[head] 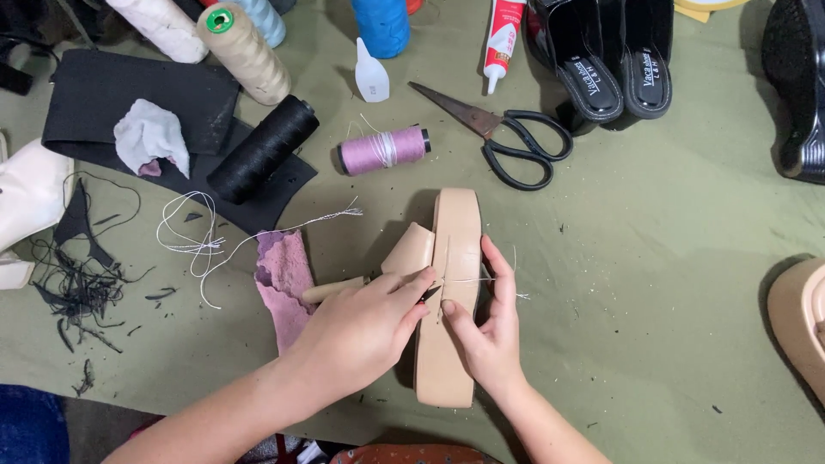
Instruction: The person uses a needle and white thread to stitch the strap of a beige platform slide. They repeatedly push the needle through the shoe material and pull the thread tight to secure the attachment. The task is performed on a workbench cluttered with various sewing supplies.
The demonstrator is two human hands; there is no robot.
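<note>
A beige platform sandal [456,230] lies on its side on the green table cover, sole edge up. My left hand [359,333] grips a wooden-handled awl [331,290], with its dark tip pressed against the sole's side seam. My right hand [486,333] steadies the sandal from the right, thumb on the sole, and pinches a thin white thread [481,279] that runs out of the seam. A longer white thread [194,237] loops loosely to the left. Beside my left hand lies a pink scrap of material [287,282].
Behind the sandal lie black scissors [518,143], a purple thread spool [383,150], a black spool [263,148], a beige cone [246,51], a blue spool [382,24] and a glue tube [503,39]. Black sandals [615,64] stand behind; another beige sole [799,320] lies right.
</note>
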